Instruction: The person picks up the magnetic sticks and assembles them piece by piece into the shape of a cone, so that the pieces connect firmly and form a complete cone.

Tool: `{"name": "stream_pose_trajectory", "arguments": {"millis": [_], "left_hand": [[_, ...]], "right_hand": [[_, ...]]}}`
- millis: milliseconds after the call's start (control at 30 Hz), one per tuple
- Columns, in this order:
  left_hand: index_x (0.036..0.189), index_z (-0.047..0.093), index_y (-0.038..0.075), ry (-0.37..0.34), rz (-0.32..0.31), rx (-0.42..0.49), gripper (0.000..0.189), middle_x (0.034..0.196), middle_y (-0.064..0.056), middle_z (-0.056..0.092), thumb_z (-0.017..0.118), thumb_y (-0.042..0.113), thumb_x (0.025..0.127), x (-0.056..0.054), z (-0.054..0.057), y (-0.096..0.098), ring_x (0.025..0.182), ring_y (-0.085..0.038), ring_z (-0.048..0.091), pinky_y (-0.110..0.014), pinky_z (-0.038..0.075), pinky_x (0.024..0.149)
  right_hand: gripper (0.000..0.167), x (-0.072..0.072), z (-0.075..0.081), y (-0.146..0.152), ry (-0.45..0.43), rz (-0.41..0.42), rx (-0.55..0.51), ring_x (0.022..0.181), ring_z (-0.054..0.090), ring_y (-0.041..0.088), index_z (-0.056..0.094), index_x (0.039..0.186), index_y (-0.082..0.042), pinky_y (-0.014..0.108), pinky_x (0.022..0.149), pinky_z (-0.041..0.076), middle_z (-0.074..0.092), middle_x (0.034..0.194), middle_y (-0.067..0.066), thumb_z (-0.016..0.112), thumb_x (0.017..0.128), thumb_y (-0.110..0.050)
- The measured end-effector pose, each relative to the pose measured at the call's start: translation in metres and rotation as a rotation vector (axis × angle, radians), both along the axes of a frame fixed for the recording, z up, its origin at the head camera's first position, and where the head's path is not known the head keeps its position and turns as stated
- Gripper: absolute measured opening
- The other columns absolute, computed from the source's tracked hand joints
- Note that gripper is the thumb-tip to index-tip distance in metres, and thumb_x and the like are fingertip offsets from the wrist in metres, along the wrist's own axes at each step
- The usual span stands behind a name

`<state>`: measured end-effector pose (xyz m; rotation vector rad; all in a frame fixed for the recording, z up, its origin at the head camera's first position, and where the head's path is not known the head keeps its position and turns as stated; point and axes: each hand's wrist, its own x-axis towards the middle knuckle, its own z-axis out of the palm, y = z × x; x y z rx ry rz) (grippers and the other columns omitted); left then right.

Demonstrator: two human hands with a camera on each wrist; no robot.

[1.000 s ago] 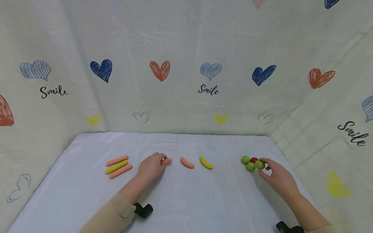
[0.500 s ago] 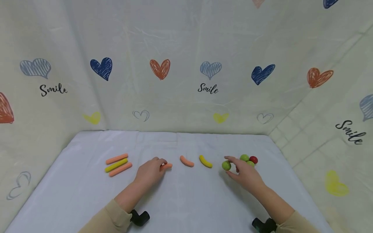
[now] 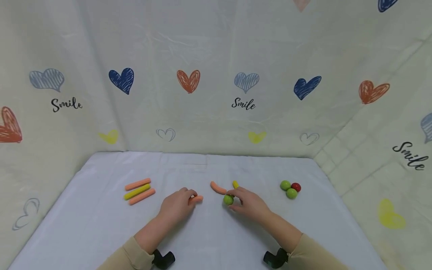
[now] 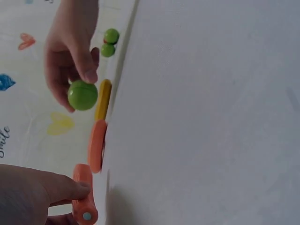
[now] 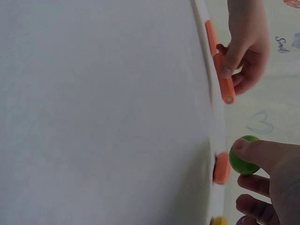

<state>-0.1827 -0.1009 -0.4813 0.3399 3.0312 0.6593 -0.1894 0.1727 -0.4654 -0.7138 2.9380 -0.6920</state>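
My left hand (image 3: 176, 206) pinches an orange stick (image 3: 196, 199) between thumb and fingers. In the left wrist view that orange stick (image 4: 84, 197) shows a small pale spot at its end. My right hand (image 3: 252, 203) holds a green ball (image 3: 228, 200) between thumb and fingertips, a short way to the right of the left hand. Just behind the ball lies a curved orange piece (image 3: 218, 188). A curved yellow piece (image 3: 235, 184) is partly hidden behind the right hand.
At the left of the white-covered table (image 3: 209, 240) lie two orange sticks (image 3: 141, 196) with a yellow stick (image 3: 137, 192) between them. Two green balls (image 3: 291, 193) and a red ball (image 3: 296, 187) sit grouped at the right. A patterned cloth (image 3: 209, 123) hangs behind.
My right hand has carried the green ball from the group on the right leftwards to the middle, near the left hand. The left hand stays about where it was, still pinching the orange stick.
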Motion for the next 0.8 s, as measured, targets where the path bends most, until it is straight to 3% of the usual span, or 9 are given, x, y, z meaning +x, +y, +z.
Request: {"name": "stream_pose_trajectory", "arguments": {"millis": [167, 267, 400, 567, 800], "left_hand": [[0.105, 0.074, 0.02, 0.025, -0.017, 0.015, 0.033, 0.08, 0.007, 0.057, 0.063, 0.049, 0.093, 0.003, 0.0, 0.003, 0.062, -0.009, 0.051, -0.032, 0.046, 0.06], [0.104, 0.074, 0.02, 0.036, -0.029, 0.023, 0.035, 0.081, 0.007, 0.058, 0.061, 0.051, 0.094, 0.005, 0.0, 0.005, 0.063, -0.009, 0.053, -0.032, 0.047, 0.06], [0.105, 0.074, 0.019, 0.048, -0.041, 0.041, 0.035, 0.083, 0.005, 0.059, 0.061, 0.049, 0.094, 0.009, 0.003, 0.009, 0.064, -0.01, 0.055, -0.032, 0.048, 0.06], [0.104, 0.074, 0.019, 0.068, -0.048, 0.039, 0.03, 0.083, 0.006, 0.058, 0.065, 0.045, 0.094, 0.012, 0.007, 0.013, 0.062, -0.01, 0.053, -0.031, 0.046, 0.058], [0.103, 0.072, 0.018, 0.042, -0.04, 0.028, 0.026, 0.082, 0.004, 0.057, 0.067, 0.041, 0.094, 0.013, 0.006, 0.015, 0.058, -0.01, 0.048, -0.031, 0.042, 0.055]], "right_hand": [[0.044, -0.003, -0.006, -0.017, 0.007, 0.086, -0.016, 0.084, 0.057, 0.01, 0.068, 0.127, -0.018, 0.029, 0.07, 0.048, 0.069, 0.113, -0.004, 0.08, 0.085, -0.022], [0.041, -0.004, -0.009, -0.026, -0.003, 0.12, 0.01, 0.094, 0.06, 0.012, 0.068, 0.126, -0.017, 0.031, 0.076, 0.05, 0.068, 0.121, -0.003, 0.079, 0.086, -0.023], [0.041, -0.004, -0.013, -0.035, -0.014, 0.117, 0.058, 0.109, 0.062, 0.014, 0.068, 0.127, -0.02, 0.036, 0.086, 0.052, 0.067, 0.124, -0.005, 0.078, 0.087, -0.026], [0.041, -0.002, -0.013, -0.043, -0.011, 0.091, 0.06, 0.112, 0.063, 0.017, 0.068, 0.127, -0.019, 0.039, 0.089, 0.051, 0.067, 0.123, -0.009, 0.078, 0.087, -0.026], [0.041, -0.002, -0.01, -0.051, -0.016, 0.088, 0.06, 0.114, 0.062, 0.017, 0.068, 0.126, -0.017, 0.037, 0.089, 0.051, 0.067, 0.123, -0.007, 0.077, 0.087, -0.024]]}}
